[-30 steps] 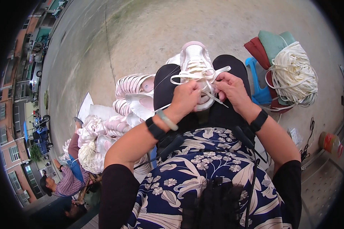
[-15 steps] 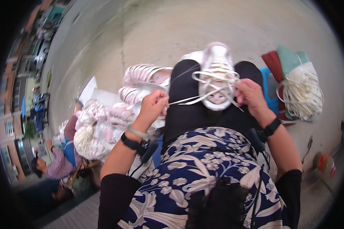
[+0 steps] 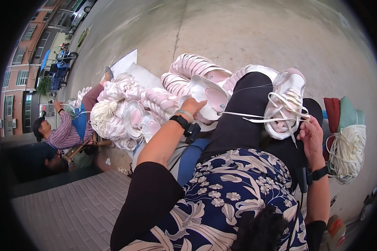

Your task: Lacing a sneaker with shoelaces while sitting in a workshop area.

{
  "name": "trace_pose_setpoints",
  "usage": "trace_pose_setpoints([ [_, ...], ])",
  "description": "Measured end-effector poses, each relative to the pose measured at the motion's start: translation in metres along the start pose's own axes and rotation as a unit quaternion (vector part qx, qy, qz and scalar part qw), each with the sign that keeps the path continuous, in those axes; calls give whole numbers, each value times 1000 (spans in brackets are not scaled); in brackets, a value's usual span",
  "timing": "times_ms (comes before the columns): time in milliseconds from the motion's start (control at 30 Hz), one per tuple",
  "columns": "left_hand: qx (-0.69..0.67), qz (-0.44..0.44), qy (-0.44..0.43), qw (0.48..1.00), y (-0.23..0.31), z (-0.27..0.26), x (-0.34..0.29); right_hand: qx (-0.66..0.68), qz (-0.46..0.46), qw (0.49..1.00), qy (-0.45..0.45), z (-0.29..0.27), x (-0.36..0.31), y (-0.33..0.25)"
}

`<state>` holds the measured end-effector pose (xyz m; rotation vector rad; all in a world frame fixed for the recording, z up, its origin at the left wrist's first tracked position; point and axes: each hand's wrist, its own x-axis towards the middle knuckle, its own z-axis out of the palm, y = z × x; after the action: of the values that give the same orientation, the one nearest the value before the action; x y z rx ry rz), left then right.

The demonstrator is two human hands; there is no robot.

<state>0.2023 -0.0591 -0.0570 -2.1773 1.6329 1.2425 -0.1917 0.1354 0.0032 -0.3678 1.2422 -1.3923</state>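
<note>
Perhaps for easy reach, stacked uppers lie left of the laced shoe, seemingly steadied on the lap. Left of the shoe, whether the left hand grips is unclear; just right, the right hand pinches lace.

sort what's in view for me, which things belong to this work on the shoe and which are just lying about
Belong, or likely do:
white-and-pink sneaker on the lap
its white laces, pinched by the right hand
piled shoes near the left hand
white lace bundle, far right

Apparently just about:
jar-like container, lower right
blue vehicle, upper left
</note>
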Motion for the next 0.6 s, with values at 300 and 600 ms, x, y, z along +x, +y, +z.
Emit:
trace_pose_setpoints([
  [300,-289,-109,-25,951,-31,49,22,-20,4,1000,-13,1,0,-1],
  [600,-376,-30,21,926,-44,58,12,-225,-93,970,-14,20,-3,12],
])
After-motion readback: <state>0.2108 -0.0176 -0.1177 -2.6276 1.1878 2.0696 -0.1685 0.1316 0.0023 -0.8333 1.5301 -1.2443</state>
